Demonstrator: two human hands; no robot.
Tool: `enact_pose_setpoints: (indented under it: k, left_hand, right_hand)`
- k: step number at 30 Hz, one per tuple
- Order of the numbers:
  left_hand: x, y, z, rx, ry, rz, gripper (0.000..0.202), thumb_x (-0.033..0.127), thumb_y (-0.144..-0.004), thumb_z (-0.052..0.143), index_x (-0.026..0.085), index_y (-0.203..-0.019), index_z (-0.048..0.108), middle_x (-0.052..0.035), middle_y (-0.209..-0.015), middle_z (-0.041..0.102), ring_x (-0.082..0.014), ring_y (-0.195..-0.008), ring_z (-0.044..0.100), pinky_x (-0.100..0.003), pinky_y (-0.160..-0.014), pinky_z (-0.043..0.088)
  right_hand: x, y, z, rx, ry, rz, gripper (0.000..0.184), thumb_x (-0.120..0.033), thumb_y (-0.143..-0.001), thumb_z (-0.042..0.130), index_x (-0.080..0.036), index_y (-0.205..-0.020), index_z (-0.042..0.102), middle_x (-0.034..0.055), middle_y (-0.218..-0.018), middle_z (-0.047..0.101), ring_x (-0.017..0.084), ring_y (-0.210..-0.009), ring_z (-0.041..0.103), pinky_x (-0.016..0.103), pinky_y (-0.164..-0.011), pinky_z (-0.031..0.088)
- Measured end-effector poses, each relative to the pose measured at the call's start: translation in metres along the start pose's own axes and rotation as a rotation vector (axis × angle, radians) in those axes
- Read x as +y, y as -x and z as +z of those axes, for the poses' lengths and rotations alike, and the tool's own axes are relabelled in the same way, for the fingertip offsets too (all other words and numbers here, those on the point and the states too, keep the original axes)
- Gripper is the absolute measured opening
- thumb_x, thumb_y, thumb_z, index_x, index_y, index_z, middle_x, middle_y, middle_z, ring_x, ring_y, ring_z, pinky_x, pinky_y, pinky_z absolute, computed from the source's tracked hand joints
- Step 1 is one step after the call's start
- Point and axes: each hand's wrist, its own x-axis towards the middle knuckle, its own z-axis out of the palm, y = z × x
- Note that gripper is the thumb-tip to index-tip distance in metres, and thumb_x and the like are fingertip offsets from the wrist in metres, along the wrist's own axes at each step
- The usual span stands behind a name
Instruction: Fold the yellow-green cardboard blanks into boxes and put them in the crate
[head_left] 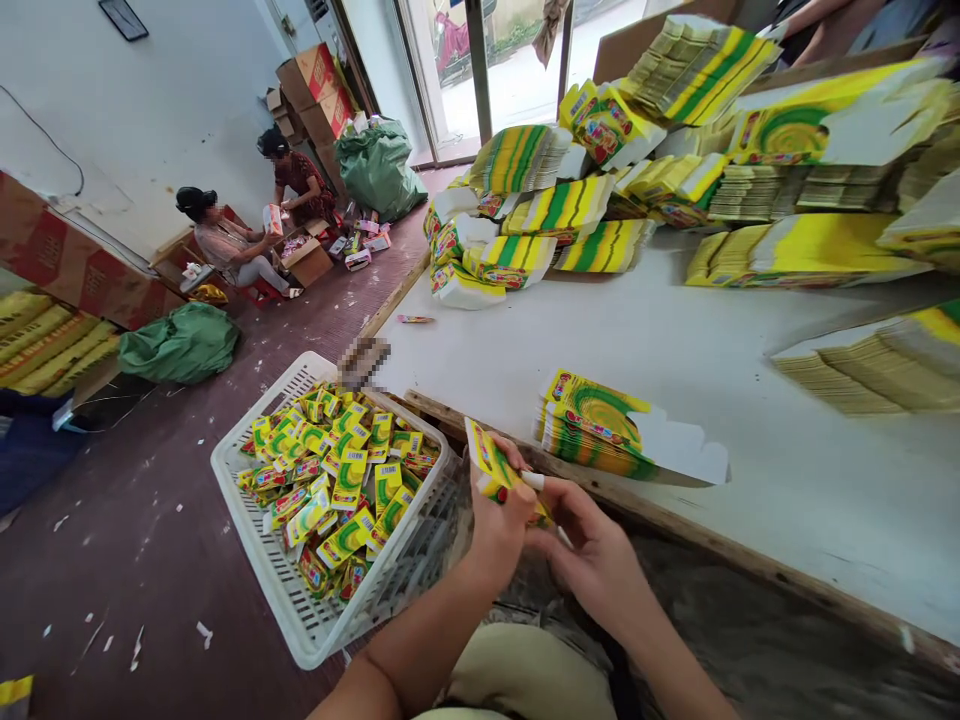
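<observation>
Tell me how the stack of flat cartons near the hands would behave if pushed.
The stack of flat cartons would probably slide or fan apart: its layers look loose, with no band visible. Each carton looks thin, so a single one is likely light and bendable. Lying low and broad on the table, the stack seems unlikely to tip.

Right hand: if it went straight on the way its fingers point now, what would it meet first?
Most likely the small yellow carton held in the left hand; it lies right in front of the right hand, though whether they already touch is hard to tell.
</observation>
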Motion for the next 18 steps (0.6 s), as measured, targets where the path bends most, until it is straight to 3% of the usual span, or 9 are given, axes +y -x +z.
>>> enact_pose_setpoints:
  k: [3, 6, 8, 11, 14, 16, 18]
  left_hand:
    - [-0.004, 0.003, -0.009, -0.102, -0.003, 0.061, 0.06, 0.067, -0.059, 0.078, 0.022, -0.094, 0.058, -0.0015, -0.087, 0.057, -0.015, -0.076, 0.053, -0.028, -0.071, 0.048]
    - [-0.004, 0.001, -0.022, -0.195, -0.108, 0.045, 0.03, 0.048, -0.078, 0.072, 0.018, -0.078, 0.067, -0.0019, -0.073, 0.064, -0.0139, -0.067, 0.058, -0.027, -0.067, 0.048]
    - [0.005, -0.006, -0.034, -0.317, -0.191, -0.017, 0.029, 0.043, -0.086, 0.064, 0.017, -0.075, 0.072, -0.0049, -0.072, 0.069, -0.016, -0.07, 0.063, -0.028, -0.07, 0.05]
    - [0.032, -0.02, -0.052, -0.609, -0.21, -0.15, 0.055, 0.063, -0.085, 0.054, 0.019, -0.114, 0.07, -0.0127, -0.112, 0.071, -0.0273, -0.104, 0.066, -0.038, -0.09, 0.051]
    - [0.054, -0.026, -0.061, -0.76, -0.354, -0.115, 0.098, 0.082, -0.068, 0.054, 0.021, -0.145, 0.042, -0.0147, -0.148, 0.045, -0.0346, -0.136, 0.043, -0.047, -0.112, 0.034]
    - [0.053, -0.023, -0.056, -0.796, -0.622, -0.078, 0.108, 0.074, -0.059, 0.072, 0.019, -0.146, 0.037, -0.0173, -0.149, 0.042, -0.037, -0.136, 0.041, -0.05, -0.113, 0.031]
    - [0.041, -0.014, -0.048, -0.773, -0.822, -0.107, 0.093, 0.055, -0.062, 0.081, 0.018, -0.139, 0.044, -0.0172, -0.137, 0.055, -0.0354, -0.123, 0.053, -0.049, -0.104, 0.041]
  right_hand:
    - [0.001, -0.005, -0.02, 0.107, 0.159, -0.106, 0.017, -0.034, -0.084, 0.067, -0.021, -0.095, 0.066, 0.0017, -0.082, 0.067, 0.017, -0.071, 0.063, 0.025, -0.063, 0.053]
    - [-0.004, -0.007, -0.038, 0.151, 0.287, -0.291, 0.003, -0.025, -0.085, 0.066, -0.023, -0.082, 0.067, -0.0001, -0.075, 0.066, 0.016, -0.066, 0.063, 0.024, -0.06, 0.052]
    - [-0.009, -0.006, -0.05, 0.169, 0.39, -0.4, 0.007, -0.019, -0.086, 0.064, -0.025, -0.083, 0.068, 0.0, -0.077, 0.067, 0.016, -0.068, 0.063, 0.025, -0.062, 0.052]
    - [-0.014, -0.002, -0.066, 0.194, 0.645, -0.536, 0.019, -0.016, -0.089, 0.058, -0.029, -0.093, 0.071, 0.0012, -0.085, 0.071, 0.02, -0.075, 0.065, 0.034, -0.069, 0.052]
    - [-0.013, 0.005, -0.072, 0.164, 0.906, -0.608, 0.027, -0.017, -0.092, 0.051, -0.035, -0.099, 0.07, 0.0001, -0.088, 0.073, 0.025, -0.085, 0.064, 0.047, -0.084, 0.047]
    - [-0.01, 0.009, -0.066, 0.062, 0.953, -0.652, 0.03, -0.016, -0.092, 0.049, -0.037, -0.1, 0.069, -0.0018, -0.094, 0.073, 0.026, -0.094, 0.064, 0.053, -0.099, 0.041]
    - [-0.006, 0.011, -0.054, 0.06, 0.925, -0.669, 0.026, -0.019, -0.091, 0.054, -0.039, -0.103, 0.067, -0.0013, -0.112, 0.069, 0.028, -0.11, 0.06, 0.056, -0.109, 0.033]
